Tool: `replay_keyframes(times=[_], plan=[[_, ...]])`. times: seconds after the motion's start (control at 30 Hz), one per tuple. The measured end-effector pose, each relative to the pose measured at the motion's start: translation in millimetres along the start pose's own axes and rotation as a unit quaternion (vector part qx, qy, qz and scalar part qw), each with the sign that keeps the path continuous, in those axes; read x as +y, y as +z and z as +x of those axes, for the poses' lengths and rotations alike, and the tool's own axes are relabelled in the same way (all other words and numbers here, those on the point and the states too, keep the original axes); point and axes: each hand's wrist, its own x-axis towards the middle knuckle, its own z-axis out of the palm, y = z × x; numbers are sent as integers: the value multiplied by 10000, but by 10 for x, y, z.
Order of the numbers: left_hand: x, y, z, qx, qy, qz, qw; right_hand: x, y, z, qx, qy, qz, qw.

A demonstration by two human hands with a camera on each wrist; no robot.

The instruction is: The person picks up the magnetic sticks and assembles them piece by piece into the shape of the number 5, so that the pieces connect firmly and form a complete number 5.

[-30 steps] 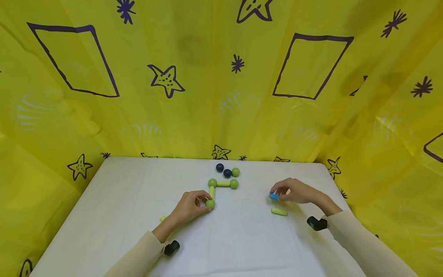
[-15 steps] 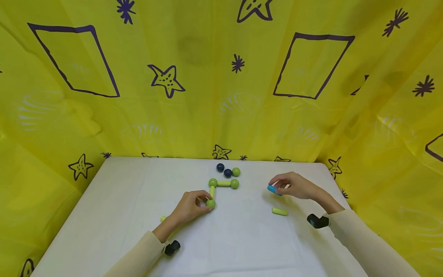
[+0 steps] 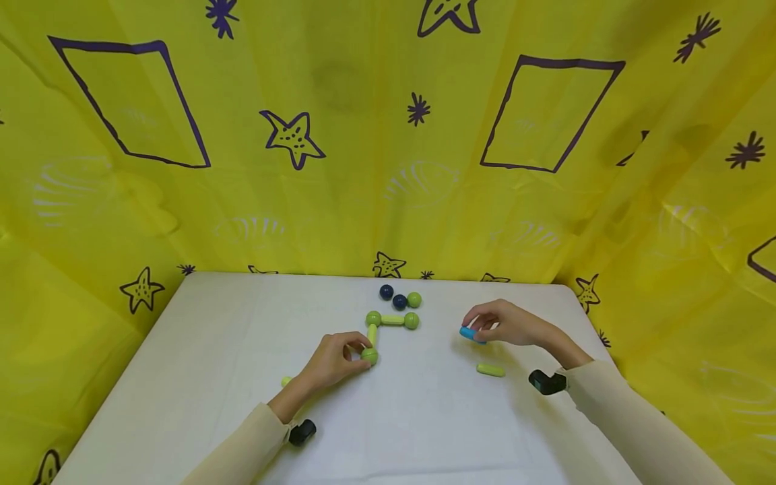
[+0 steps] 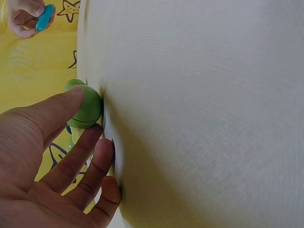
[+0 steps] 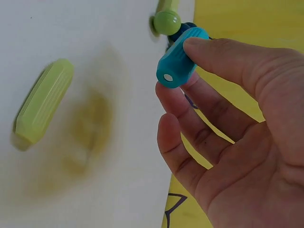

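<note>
My left hand (image 3: 337, 358) pinches a green ball (image 4: 88, 107) between thumb and fingers, low at the white table. That ball ends an L-shaped chain: a light green rod (image 3: 372, 335) runs back to a corner ball (image 3: 373, 318), and a second rod (image 3: 393, 320) goes right to another green ball (image 3: 411, 320). Over the right part of the table, my right hand (image 3: 509, 323) holds a blue rod (image 5: 179, 61) by thumb and fingertips. A pale metal disc shows in the rod's near end. Below this hand lies a loose light green rod (image 5: 45, 102).
Behind the chain sit two dark blue balls (image 3: 386, 292) and a loose green ball (image 3: 414, 300). A light green piece (image 3: 286, 381) is partly hidden by my left wrist. A yellow patterned curtain (image 3: 351, 202) stands along the back and sides of the white table (image 3: 254, 310).
My right hand has lifted the blue rod off the table and carried it a little left, toward the chain. The left hand has stayed in place on the green ball.
</note>
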Motion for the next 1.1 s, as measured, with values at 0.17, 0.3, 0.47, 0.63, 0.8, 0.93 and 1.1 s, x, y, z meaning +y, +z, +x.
replay_keyframes(times=[0.17,0.3,0.47,0.63,0.8,0.93,1.1], plan=[[-6,0,0,-11,-17,16,10000,-27,37,109,-198,-52,57,9998],[-9,0,5,11,-26,18,10000,-57,83,205,-383,-59,193,9991],[-13,-2,6,11,-6,40,10000,-75,165,351,-613,114,433,9971],[-8,1,0,-5,-32,84,10000,-86,280,500,-777,106,580,9952],[-10,3,2,-3,13,70,10000,-133,402,646,-852,125,589,9945],[-13,5,8,28,53,66,10000,-141,497,770,-901,39,600,9941],[-14,8,17,42,18,121,9999,-140,625,902,-973,34,701,9928]])
